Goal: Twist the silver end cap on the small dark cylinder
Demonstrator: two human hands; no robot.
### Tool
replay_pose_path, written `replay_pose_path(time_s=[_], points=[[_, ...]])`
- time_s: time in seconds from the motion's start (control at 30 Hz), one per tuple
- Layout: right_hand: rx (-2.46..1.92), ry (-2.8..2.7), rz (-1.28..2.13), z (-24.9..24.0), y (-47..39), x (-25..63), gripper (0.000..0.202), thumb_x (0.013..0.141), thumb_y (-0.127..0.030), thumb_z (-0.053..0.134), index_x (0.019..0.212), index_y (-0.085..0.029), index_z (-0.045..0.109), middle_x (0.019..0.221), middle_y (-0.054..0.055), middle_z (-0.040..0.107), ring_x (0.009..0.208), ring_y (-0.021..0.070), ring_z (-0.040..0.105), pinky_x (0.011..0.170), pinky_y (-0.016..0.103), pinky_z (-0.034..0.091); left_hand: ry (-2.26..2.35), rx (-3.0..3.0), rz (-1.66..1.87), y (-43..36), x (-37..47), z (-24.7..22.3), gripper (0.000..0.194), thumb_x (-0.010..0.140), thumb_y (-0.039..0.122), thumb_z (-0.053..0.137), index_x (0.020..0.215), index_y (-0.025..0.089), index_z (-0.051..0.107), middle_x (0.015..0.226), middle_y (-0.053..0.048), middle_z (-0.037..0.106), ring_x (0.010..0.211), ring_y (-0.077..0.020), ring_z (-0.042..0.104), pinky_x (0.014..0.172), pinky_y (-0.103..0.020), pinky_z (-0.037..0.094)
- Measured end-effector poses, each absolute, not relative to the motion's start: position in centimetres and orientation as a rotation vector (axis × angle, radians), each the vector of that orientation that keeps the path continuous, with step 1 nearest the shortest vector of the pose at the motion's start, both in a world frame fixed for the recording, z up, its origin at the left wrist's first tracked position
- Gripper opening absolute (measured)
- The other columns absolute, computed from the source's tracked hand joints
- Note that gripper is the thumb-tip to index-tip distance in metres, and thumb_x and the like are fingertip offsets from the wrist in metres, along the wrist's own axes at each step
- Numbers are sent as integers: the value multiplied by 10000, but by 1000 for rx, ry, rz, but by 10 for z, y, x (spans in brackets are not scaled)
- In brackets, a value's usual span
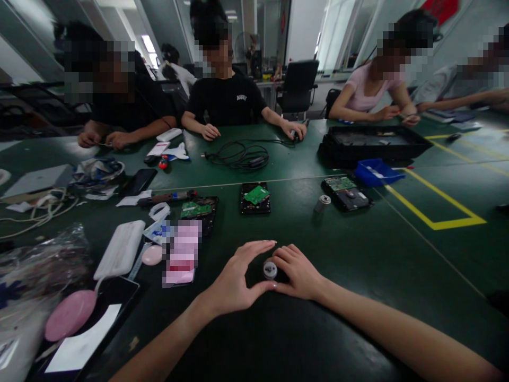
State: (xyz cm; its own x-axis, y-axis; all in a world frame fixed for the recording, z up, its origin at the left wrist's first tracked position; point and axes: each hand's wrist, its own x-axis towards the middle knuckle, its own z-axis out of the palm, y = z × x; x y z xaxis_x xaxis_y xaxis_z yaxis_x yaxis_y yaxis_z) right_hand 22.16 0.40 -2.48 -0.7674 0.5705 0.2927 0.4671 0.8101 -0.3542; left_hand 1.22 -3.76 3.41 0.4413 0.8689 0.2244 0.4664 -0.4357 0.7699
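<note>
A small grey metal cylinder (270,271), its round top showing a few dark recesses, stands upright on the green table in front of me. My left hand (238,281) curves around its left side, fingers and thumb spread wide with nothing between them. On the other side, my right hand (296,273) rests on the table with bent fingers and the thumb apart; a dark gap shows between its palm and the cylinder. The tips of both thumbs meet close to the cylinder's near side. Whether any fingertip touches the cylinder, I cannot tell.
Beyond my hands lie hard drives with green circuit boards (256,196) and another metal cylinder (322,203). A black tray (374,154), blue bin (377,174) and coiled cable (246,156) sit farther back. Phones, an electric screwdriver (169,198) and plastic bags crowd the left. Several people sit opposite.
</note>
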Motion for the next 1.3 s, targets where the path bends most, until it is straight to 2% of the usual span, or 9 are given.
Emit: replay_pose_path(time_s=[0.07,0.13,0.2,0.27,0.3,0.5,0.83,1.07,1.3], points=[[-785,-2610,364,-25,4,222,368,874,-503,573,1010,-163,604,940,95,615,853,239,533,776,383,391,1139,2073,721,-37,8,43,698,735,250,805,1339,322,462,1487,-41,393,1341,-274,388,1129,-501,318],[-780,-2605,369,-24,4,222,364,878,-493,569,1024,-161,605,944,92,615,853,235,534,780,382,391,1157,2061,673,-35,3,49,689,723,294,820,1321,335,480,1429,-45,475,1302,-280,431,1095,-511,336],[-780,-2602,385,-23,4,221,377,876,-492,573,1062,-166,602,941,83,611,851,230,537,776,377,390,1198,2030,683,-32,-3,52,712,725,326,821,1336,318,454,1151,-37,676,1164,-268,542,1022,-493,386],[-791,-2600,396,-23,4,221,384,874,-497,576,1081,-175,601,926,74,607,844,225,539,771,373,387,1258,2016,715,-30,-7,54,694,745,355,805,1337,292,447,870,2,722,1014,-257,602,944,-468,418],[-798,-2599,399,-22,4,220,384,875,-500,575,1083,-179,602,923,73,606,842,223,540,769,371,387,1285,2023,733,-29,-8,54,648,757,360,793,1315,284,471,844,4,718,983,-256,607,924,-463,421],[-780,-2586,342,-24,4,221,363,883,-495,565,1023,-163,611,933,90,615,839,225,541,765,373,399,1198,2130,752,-32,4,45,399,787,239,761,1150,305,611,1350,-27,547,1225,-269,476,1040,-483,349],[-777,-2593,350,-23,3,220,382,883,-518,557,1034,-170,608,923,84,621,841,228,542,765,375,384,1248,2143,1001,-28,8,31,137,858,175,681,962,263,673,1084,-3,690,1006,-212,598,892,-381,428],[-794,-2596,403,-19,3,221,397,881,-518,567,1077,-176,609,948,79,617,856,225,547,779,370,377,1350,2050,587,0,-28,19,374,824,132,684,1142,302,584,922,46,754,974,-232,649,909,-430,379],[-810,-2607,418,-20,4,221,390,878,-506,580,1085,-177,610,956,79,616,867,226,546,796,370,372,1340,2027,594,9,-38,5,501,725,149,756,1177,279,587,986,16,748,1003,-247,630,923,-432,403]])
